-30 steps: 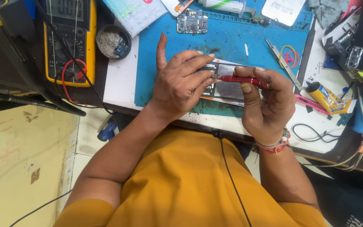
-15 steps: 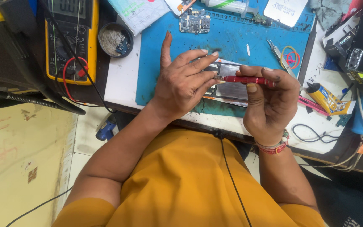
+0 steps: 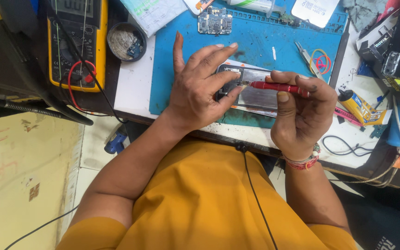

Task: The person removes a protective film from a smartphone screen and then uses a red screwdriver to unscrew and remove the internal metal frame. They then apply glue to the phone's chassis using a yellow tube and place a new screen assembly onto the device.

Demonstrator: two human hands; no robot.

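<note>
Right now the left hand [image 3: 200,90] rests on the left end of an opened phone [image 3: 255,90], fingers spread and slightly curled, the thumb and a couple of fingertips pressing the frame down while the index finger sticks up free. Just beside it, the right hand [image 3: 302,113] pinches a red screwdriver [image 3: 278,87] between thumb and fingers, the shaft lying nearly level and its tip touching the phone's top left corner, close to the left hand's fingertips. That phone lies flat on a blue work mat [image 3: 172,69], near its front edge, shiny inner plate facing up. Farther back on the mat sits a small circuit board [image 3: 215,22], and off to the right lie a pair of tweezers [image 3: 306,54] beside some coloured rubber bands [image 3: 321,60]. Right of the mat, on the white bench, a yellow glue tube [image 3: 358,107] lies tilted, with a black cable [image 3: 343,146] coiled nearer the edge. To the left of the mat there is a round black tin [image 3: 126,41] holding small parts, and further left a yellow multimeter [image 3: 76,44] with red and black leads draped over it. A red thread band [image 3: 302,163] circles the right wrist, above an orange shirt [image 3: 209,203].
</note>
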